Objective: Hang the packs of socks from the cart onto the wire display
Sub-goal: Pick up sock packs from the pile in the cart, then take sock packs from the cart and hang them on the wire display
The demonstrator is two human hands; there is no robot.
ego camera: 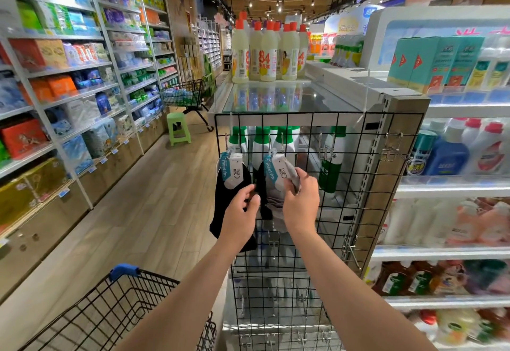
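Observation:
A black wire display (pixel 356 185) hangs on the end of a shelf unit. A pack of black socks (pixel 230 182) hangs from a hook at its upper left. Beside it, a pack of grey socks (pixel 277 182) hangs from the neighbouring hook. My right hand (pixel 300 199) pinches the grey pack by its right edge. My left hand (pixel 242 210) is between the two packs, thumb and fingers curled at the edge of the black socks; whether it grips them is unclear. The cart (pixel 110 312) stands at lower left, its inside mostly out of view.
Two bare hooks (pixel 327 152) (pixel 392 152) stick out at the grid's upper right, with more hooks (pixel 350 251) lower down. Product shelves (pixel 452 185) flank the grid on the right. Across the aisle are stocked shelves (pixel 69 102), a green stool (pixel 178 128) and another cart (pixel 187 94).

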